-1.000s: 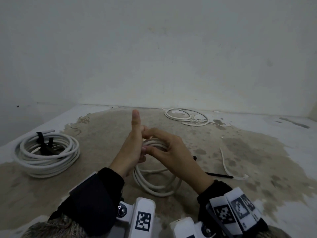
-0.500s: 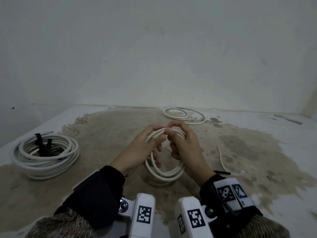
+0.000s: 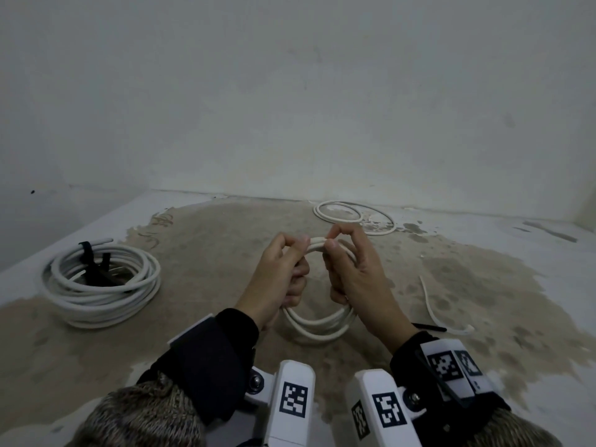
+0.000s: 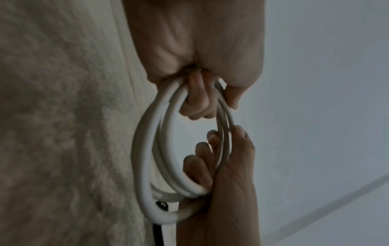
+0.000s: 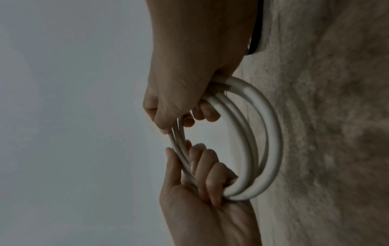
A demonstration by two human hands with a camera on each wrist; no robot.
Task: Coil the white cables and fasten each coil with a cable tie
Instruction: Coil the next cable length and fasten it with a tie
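Note:
A small coil of white cable (image 3: 319, 324) stands upright between both hands above the floor. My left hand (image 3: 295, 253) grips its left side, thumb and fingers pinching the top strands. My right hand (image 3: 335, 250) grips the right side and pinches the top close to the left thumb. In the left wrist view the left hand (image 4: 200, 93) curls round the coil (image 4: 145, 149) from above. In the right wrist view the right hand (image 5: 181, 106) wraps the coil (image 5: 271, 133). A black cable tie (image 3: 429, 326) lies on the floor at the right.
A large white coil (image 3: 103, 285) bound with a black tie (image 3: 87, 259) lies at the left. A flat loose cable coil (image 3: 351, 216) lies near the back wall. A short loose cable piece (image 3: 432, 304) lies at the right. The floor (image 3: 209, 253) is stained concrete.
One second ago the left hand was open with a finger raised and the coil hung low. Both hands now grip the coil, lifted upright with its top pinched.

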